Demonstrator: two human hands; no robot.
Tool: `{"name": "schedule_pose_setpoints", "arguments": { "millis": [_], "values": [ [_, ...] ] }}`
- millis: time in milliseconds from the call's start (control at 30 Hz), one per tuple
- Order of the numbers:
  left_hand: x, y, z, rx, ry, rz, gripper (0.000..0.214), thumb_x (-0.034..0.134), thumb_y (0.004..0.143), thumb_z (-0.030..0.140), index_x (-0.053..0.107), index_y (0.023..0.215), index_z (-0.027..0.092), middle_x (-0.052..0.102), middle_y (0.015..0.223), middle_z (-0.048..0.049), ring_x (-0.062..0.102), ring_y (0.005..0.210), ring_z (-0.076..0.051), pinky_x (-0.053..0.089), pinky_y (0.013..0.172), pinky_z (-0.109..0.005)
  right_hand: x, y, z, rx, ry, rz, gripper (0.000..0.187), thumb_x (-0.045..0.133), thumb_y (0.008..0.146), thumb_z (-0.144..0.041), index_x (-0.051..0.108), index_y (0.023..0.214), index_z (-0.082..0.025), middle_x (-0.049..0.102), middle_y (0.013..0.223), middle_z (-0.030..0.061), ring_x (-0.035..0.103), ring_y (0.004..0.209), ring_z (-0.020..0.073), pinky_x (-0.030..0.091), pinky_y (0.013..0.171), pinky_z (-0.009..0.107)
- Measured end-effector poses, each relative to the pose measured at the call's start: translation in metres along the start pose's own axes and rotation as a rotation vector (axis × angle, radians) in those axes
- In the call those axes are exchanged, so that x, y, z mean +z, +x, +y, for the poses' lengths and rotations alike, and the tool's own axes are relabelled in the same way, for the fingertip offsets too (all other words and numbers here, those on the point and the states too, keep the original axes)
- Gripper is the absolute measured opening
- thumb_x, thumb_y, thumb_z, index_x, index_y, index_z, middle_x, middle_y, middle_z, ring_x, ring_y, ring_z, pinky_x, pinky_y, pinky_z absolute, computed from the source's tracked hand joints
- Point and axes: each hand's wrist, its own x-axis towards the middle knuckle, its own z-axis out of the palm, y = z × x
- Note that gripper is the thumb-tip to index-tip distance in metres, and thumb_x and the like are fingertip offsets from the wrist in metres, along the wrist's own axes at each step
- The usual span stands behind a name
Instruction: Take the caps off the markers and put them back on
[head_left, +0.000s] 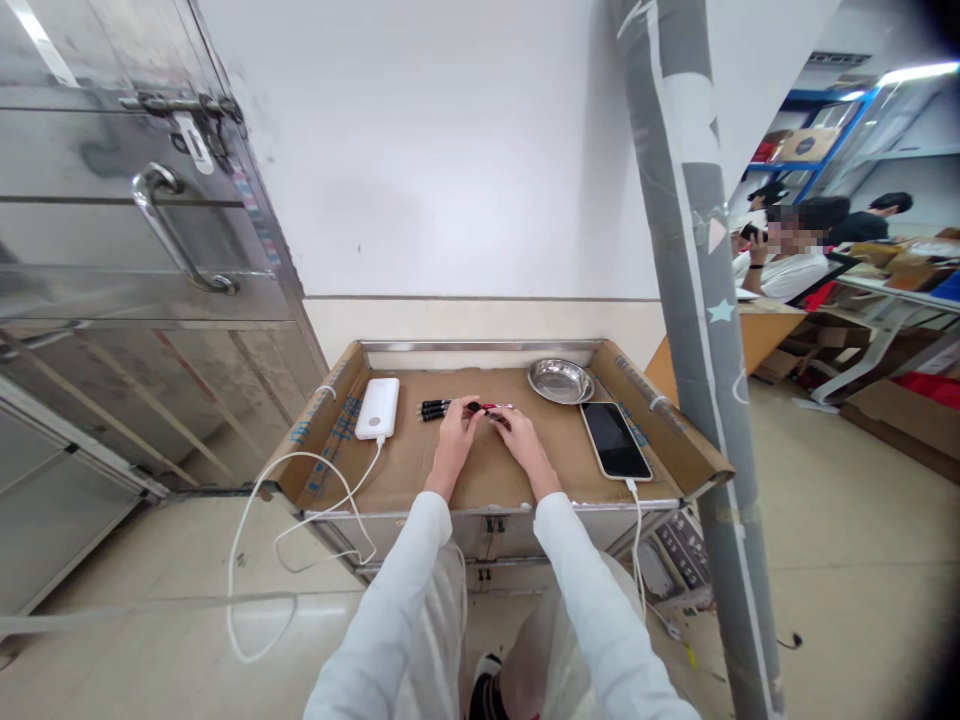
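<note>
My left hand (pixel 454 432) and my right hand (pixel 519 438) are close together over the middle of the cardboard-lined table (pixel 480 480). Their fingertips pinch a small dark, pen-like piece (pixel 475 406) between them; the fingers cover part of it. Just left of my left hand lie several slim black pens (pixel 433 409), side by side with their pale tips to the left. Behind my right fingertips, a thin red and silvery end (pixel 501 406) shows; I cannot tell whether it belongs to the held piece or lies on the cardboard.
A white power bank (pixel 378 408) with a cable stands at left. A round metal dish (pixel 560 381) and a phone (pixel 616 440) on a cable are at right. Raised cardboard edges line the sides. A grey wrapped pole (pixel 694 300) rises at right; a person (pixel 795 260) sits beyond.
</note>
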Motion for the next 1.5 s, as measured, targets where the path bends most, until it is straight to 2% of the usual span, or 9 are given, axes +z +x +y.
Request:
{"name": "schedule_pose_setpoints", "arguments": {
  "millis": [167, 300, 600, 800, 1033, 1300, 1500],
  "values": [
    [-0.003, 0.0, 0.003, 0.026, 0.0, 0.081, 0.027, 0.045, 0.094, 0.034, 0.05, 0.116, 0.02, 0.06, 0.107, -0.008, 0.061, 0.091, -0.014, 0.052, 0.084, -0.03, 0.001, 0.0, 0.002, 0.011, 0.043, 0.017, 0.027, 0.051, 0.084, -0.018, 0.064, 0.108, -0.023, 0.068, 0.106, 0.0065, 0.062, 0.097, 0.0193, 0.048, 0.087, 0.033],
    [-0.005, 0.0, 0.004, 0.036, 0.003, 0.15, 0.025, 0.043, 0.094, 0.032, 0.051, 0.114, 0.02, 0.059, 0.11, -0.0094, 0.059, 0.099, -0.017, 0.05, 0.086, -0.033, 0.001, 0.0, 0.002, 0.02, 0.068, 0.052, 0.022, 0.052, 0.085, -0.022, 0.066, 0.103, -0.021, 0.069, 0.101, 0.007, 0.064, 0.093, 0.0201, 0.049, 0.085, 0.034],
    [-0.008, 0.001, 0.006, 0.012, 0.028, 0.209, 0.022, 0.041, 0.095, 0.029, 0.05, 0.112, 0.019, 0.059, 0.109, -0.0099, 0.057, 0.104, -0.018, 0.045, 0.092, -0.036, -0.004, 0.0, -0.004, 0.044, 0.029, 0.114, 0.019, 0.051, 0.087, -0.027, 0.067, 0.096, -0.022, 0.07, 0.097, 0.0068, 0.064, 0.088, 0.0209, 0.049, 0.082, 0.034],
    [-0.007, 0.001, 0.004, -0.013, 0.027, 0.193, 0.02, 0.042, 0.094, 0.027, 0.051, 0.11, 0.019, 0.059, 0.107, -0.0092, 0.057, 0.102, -0.018, 0.045, 0.092, -0.036, -0.005, -0.001, -0.005, 0.059, 0.007, 0.124, 0.02, 0.049, 0.089, -0.028, 0.067, 0.095, -0.021, 0.07, 0.097, 0.0069, 0.063, 0.087, 0.0208, 0.048, 0.08, 0.034],
    [-0.004, 0.002, -0.002, -0.037, 0.055, 0.185, 0.015, 0.044, 0.092, 0.023, 0.053, 0.104, 0.019, 0.058, 0.102, -0.0085, 0.057, 0.098, -0.019, 0.048, 0.087, -0.035, -0.009, -0.003, -0.004, 0.109, -0.111, 0.213, 0.024, 0.044, 0.092, -0.028, 0.066, 0.097, -0.019, 0.069, 0.095, 0.0084, 0.059, 0.088, 0.0226, 0.046, 0.082, 0.036],
    [-0.005, 0.002, -0.002, -0.022, 0.067, 0.167, 0.014, 0.044, 0.091, 0.021, 0.053, 0.102, 0.019, 0.058, 0.101, -0.008, 0.056, 0.095, -0.018, 0.048, 0.085, -0.035, -0.002, -0.002, -0.001, 0.014, -0.266, 0.078, 0.022, 0.046, 0.09, -0.019, 0.068, 0.094, -0.02, 0.066, 0.094, 0.0094, 0.055, 0.089, 0.024, 0.045, 0.084, 0.039],
    [-0.003, 0.003, -0.006, -0.042, 0.067, 0.149, 0.016, 0.043, 0.092, 0.022, 0.053, 0.104, 0.019, 0.059, 0.103, -0.0085, 0.057, 0.097, -0.019, 0.048, 0.086, -0.035, -0.001, -0.002, -0.004, -0.081, -0.181, -0.027, 0.021, 0.048, 0.089, -0.016, 0.068, 0.091, -0.022, 0.067, 0.097, 0.006, 0.054, 0.097, 0.0217, 0.045, 0.087, 0.036]
  ]
}}
